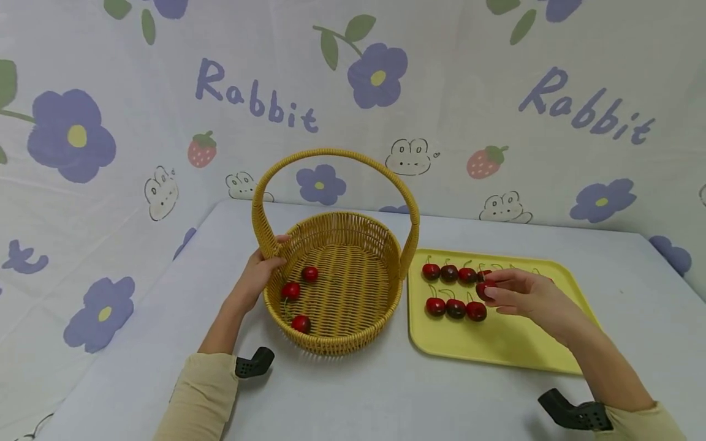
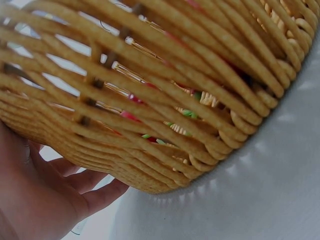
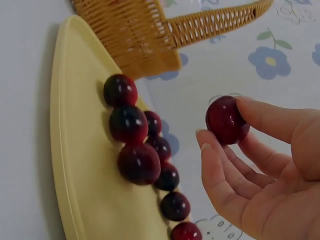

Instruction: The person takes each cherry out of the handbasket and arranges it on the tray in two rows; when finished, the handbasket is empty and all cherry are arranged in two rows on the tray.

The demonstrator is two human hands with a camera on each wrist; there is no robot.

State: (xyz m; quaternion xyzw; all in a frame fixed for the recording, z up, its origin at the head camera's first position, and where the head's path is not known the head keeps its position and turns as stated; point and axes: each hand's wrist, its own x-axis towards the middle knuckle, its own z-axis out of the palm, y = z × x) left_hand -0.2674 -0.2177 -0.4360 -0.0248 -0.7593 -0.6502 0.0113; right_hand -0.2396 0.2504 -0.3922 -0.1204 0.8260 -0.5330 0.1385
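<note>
Pinched between the thumb and fingers of my right hand [image 1: 532,300] is a dark red cherry [image 3: 227,120], held above the yellow tray [image 1: 529,349]. Two rows of cherries with stems lie on that tray; a front-row cherry [image 1: 455,309] sits left of the hand, and part of the back row is hidden behind it. My left hand [image 1: 257,275] grips the woven basket [image 1: 408,257] at the left side, where handle and rim meet. Inside the basket, several red cherries rest toward the left, one of them a cherry [image 1: 310,274] near the wall.
The basket's tall arched handle [image 1: 331,152] rises over its opening. A white cloth covers the table [image 1: 364,398], and a patterned curtain [image 1: 452,79] hangs behind it. Basket and tray stand side by side, almost touching.
</note>
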